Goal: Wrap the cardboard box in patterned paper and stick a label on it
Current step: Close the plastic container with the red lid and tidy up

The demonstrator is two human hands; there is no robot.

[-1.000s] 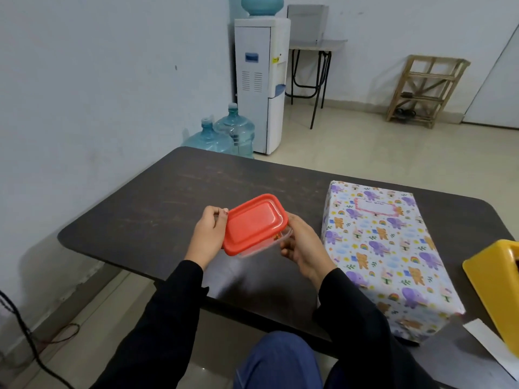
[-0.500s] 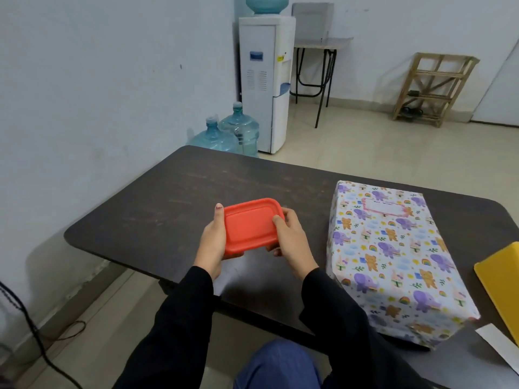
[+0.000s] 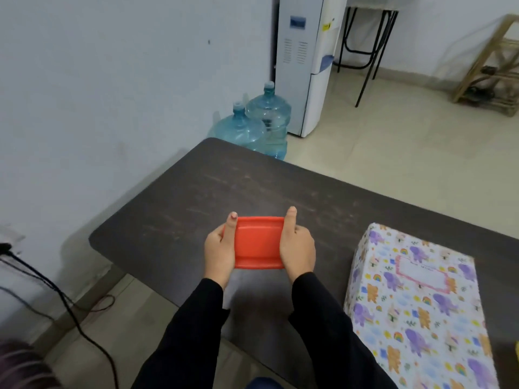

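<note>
Both hands clamp red-lidded container [image 3: 258, 242] — left hand [image 3: 220, 254], right hand [image 3: 298, 249] — wrapped box [image 3: 415, 304] lies rightward, label [image 3: 418, 273] on, nearer right hand.

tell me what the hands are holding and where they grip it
Both hold the red-lidded container by its short ends: left hand on the left end, right hand on the right, thumbs on top.

We see a lidded container [image 3: 258, 242] mid-frame above the table [image 3: 174, 220], our left hand [image 3: 220, 252] and right hand [image 3: 297, 249] at its sides, wrapped box [image 3: 415, 318] lower right, label [image 3: 421, 273] on top, water bottles [image 3: 252, 127] and dispenser [image 3: 306, 60] beyond, upper centre.
</note>
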